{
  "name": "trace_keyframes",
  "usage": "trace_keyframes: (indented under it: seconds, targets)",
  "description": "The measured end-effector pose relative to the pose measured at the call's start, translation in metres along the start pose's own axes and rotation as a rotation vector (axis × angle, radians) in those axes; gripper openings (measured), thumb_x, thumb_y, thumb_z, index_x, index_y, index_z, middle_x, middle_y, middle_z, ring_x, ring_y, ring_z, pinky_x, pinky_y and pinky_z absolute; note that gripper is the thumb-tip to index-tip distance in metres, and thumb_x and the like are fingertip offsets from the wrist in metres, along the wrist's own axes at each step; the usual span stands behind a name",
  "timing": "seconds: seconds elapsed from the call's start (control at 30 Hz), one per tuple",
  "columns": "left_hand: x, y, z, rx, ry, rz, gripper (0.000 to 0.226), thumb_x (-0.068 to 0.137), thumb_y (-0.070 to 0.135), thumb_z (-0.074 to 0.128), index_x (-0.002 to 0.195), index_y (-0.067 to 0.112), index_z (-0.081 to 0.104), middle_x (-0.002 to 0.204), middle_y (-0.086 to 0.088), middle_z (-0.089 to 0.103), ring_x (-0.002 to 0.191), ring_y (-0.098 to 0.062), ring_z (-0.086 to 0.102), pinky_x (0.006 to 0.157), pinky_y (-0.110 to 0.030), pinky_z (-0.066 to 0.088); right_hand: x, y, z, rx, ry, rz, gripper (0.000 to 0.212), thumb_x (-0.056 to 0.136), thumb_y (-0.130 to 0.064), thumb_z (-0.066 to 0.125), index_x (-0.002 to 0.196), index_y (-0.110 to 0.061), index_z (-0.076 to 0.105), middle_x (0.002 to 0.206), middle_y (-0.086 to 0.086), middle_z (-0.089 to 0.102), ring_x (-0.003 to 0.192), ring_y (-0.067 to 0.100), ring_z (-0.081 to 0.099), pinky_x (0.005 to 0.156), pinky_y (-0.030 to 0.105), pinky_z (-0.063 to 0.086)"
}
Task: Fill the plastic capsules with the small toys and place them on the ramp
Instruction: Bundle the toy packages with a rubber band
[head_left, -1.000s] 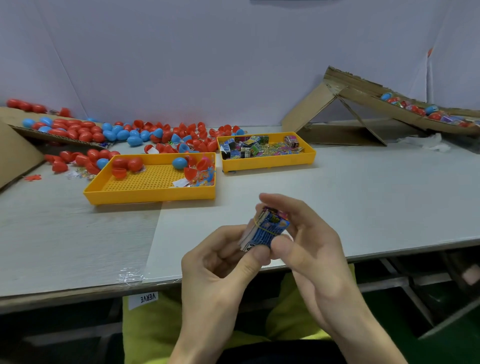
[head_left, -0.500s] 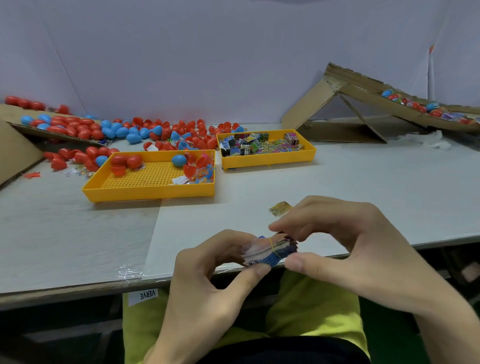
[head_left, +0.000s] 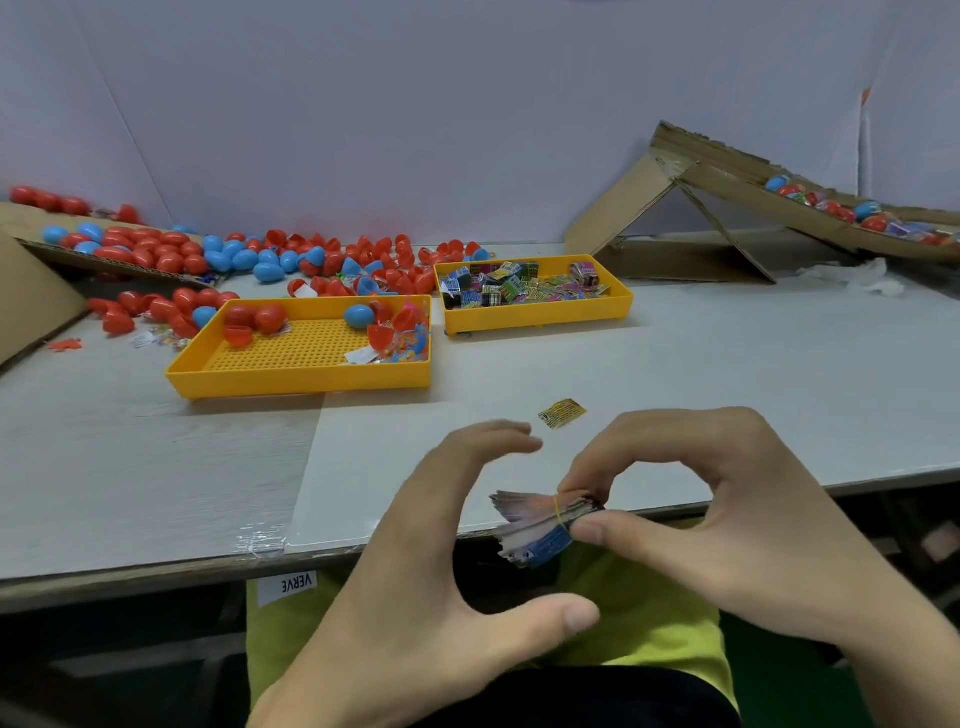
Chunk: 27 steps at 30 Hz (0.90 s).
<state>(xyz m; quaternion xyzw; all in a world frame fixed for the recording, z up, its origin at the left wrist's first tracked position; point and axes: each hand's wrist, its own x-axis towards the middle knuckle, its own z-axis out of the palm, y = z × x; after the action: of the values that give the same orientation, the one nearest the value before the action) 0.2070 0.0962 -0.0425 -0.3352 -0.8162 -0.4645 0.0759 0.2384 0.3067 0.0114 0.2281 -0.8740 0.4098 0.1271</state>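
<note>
My right hand (head_left: 727, 525) pinches a banded stack of small printed leaflets (head_left: 540, 525) between thumb and forefinger, at the table's front edge. My left hand (head_left: 447, 582) hovers just left of the stack, fingers spread, holding nothing. One loose yellow leaflet (head_left: 562, 413) lies on the table beyond my hands. Red and blue plastic capsules (head_left: 171, 254) are piled at the back left. The cardboard ramp (head_left: 737, 192) rises at the back right with several filled capsules (head_left: 836, 208) lying on it.
A yellow tray (head_left: 296, 376) holds a few capsules and capsule halves. A second yellow tray (head_left: 540, 319) behind it holds several small packets. Cardboard (head_left: 31, 306) lies at the far left. Crumpled plastic (head_left: 857, 275) sits under the ramp.
My left hand has let go of the leaflet stack and opened; the right hand alone keeps it, lower at the table edge. A yellow leaflet now lies on the table.
</note>
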Motion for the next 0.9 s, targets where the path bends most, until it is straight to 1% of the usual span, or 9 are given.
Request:
trace_keyframes:
  seconds: [0.07, 0.17, 0.23, 0.37, 0.5, 0.6, 0.67, 0.77, 0.9]
  targets:
    - [0.004, 0.005, 0.002, -0.045, 0.041, 0.073, 0.068, 0.072, 0.063, 0.076, 0.133, 0.042, 0.051, 0.139, 0.025, 0.054, 0.133, -0.001, 0.048, 0.102, -0.016, 0.041, -0.001, 0.0, 0.003, 0.021, 0.011, 0.006, 0.015, 0.074, -0.017, 0.081, 0.081, -0.028, 0.075, 0.081, -0.011, 0.073, 0.084, 0.012, 0.07, 0.076, 0.02, 0.049]
    - [0.008, 0.008, 0.007, -0.151, 0.167, 0.117, 0.04, 0.074, 0.04, 0.081, 0.112, 0.034, 0.069, 0.114, 0.015, 0.07, 0.112, -0.013, 0.065, 0.09, -0.023, 0.05, -0.003, 0.001, 0.01, 0.033, 0.044, 0.005, 0.011, 0.073, -0.018, 0.079, 0.08, -0.027, 0.076, 0.08, -0.011, 0.073, 0.084, 0.011, 0.071, 0.076, 0.02, 0.049]
    - [0.008, 0.007, 0.009, -0.21, 0.251, 0.116, 0.029, 0.073, 0.033, 0.082, 0.101, 0.03, 0.075, 0.101, 0.014, 0.074, 0.099, -0.014, 0.07, 0.08, -0.023, 0.054, -0.003, 0.002, 0.012, 0.035, 0.064, 0.006, 0.012, 0.073, -0.018, 0.078, 0.08, -0.027, 0.076, 0.08, -0.011, 0.073, 0.084, 0.011, 0.071, 0.076, 0.019, 0.049]
    - [0.006, 0.006, 0.008, -0.28, 0.274, 0.113, 0.016, 0.076, 0.027, 0.08, 0.092, 0.026, 0.077, 0.095, 0.012, 0.076, 0.092, -0.015, 0.073, 0.077, -0.021, 0.054, -0.002, 0.004, 0.013, 0.051, 0.073, 0.004, 0.012, 0.073, -0.019, 0.08, 0.082, -0.027, 0.077, 0.079, -0.011, 0.072, 0.084, 0.012, 0.07, 0.075, 0.018, 0.049]
    - [0.002, 0.0, 0.006, -0.285, 0.232, 0.029, 0.003, 0.079, 0.026, 0.074, 0.079, 0.025, 0.071, 0.09, 0.006, 0.075, 0.09, -0.02, 0.072, 0.079, -0.029, 0.055, -0.003, 0.007, 0.015, 0.009, 0.079, -0.009, 0.013, 0.074, -0.02, 0.08, 0.084, -0.027, 0.077, 0.08, -0.013, 0.072, 0.084, 0.012, 0.07, 0.074, 0.02, 0.05]
    - [0.003, 0.001, 0.006, -0.225, 0.17, -0.012, 0.006, 0.076, 0.026, 0.067, 0.076, 0.029, 0.063, 0.086, 0.003, 0.071, 0.09, -0.022, 0.068, 0.082, -0.034, 0.053, -0.004, 0.008, 0.018, -0.044, 0.084, -0.025, 0.014, 0.075, -0.018, 0.081, 0.085, -0.027, 0.077, 0.08, -0.014, 0.071, 0.083, 0.01, 0.069, 0.072, 0.016, 0.048]
    - [0.005, 0.004, 0.006, -0.174, 0.18, -0.039, 0.006, 0.072, 0.028, 0.065, 0.076, 0.029, 0.061, 0.087, 0.005, 0.069, 0.093, -0.02, 0.067, 0.083, -0.031, 0.053, -0.005, 0.008, 0.021, -0.077, 0.113, -0.035, 0.014, 0.074, -0.017, 0.081, 0.084, -0.026, 0.077, 0.08, -0.015, 0.07, 0.082, 0.007, 0.068, 0.071, 0.012, 0.045]
    - [0.006, 0.01, 0.008, 0.02, 0.328, -0.007, 0.008, 0.071, 0.033, 0.066, 0.075, 0.03, 0.06, 0.095, 0.012, 0.065, 0.104, -0.011, 0.064, 0.085, -0.014, 0.046, -0.005, 0.008, 0.028, -0.091, 0.205, -0.05, 0.012, 0.075, -0.018, 0.08, 0.084, -0.025, 0.076, 0.08, -0.017, 0.07, 0.082, 0.007, 0.068, 0.072, 0.016, 0.049]
    - [0.002, 0.01, 0.017, 0.246, 0.6, 0.084, 0.017, 0.078, 0.035, 0.074, 0.078, 0.018, 0.072, 0.087, 0.005, 0.055, 0.086, -0.016, 0.058, 0.074, -0.02, 0.046, -0.01, 0.007, 0.047, 0.057, 0.473, 0.092, 0.012, 0.073, -0.026, 0.08, 0.081, -0.034, 0.076, 0.082, -0.019, 0.073, 0.084, 0.005, 0.071, 0.076, 0.012, 0.049]
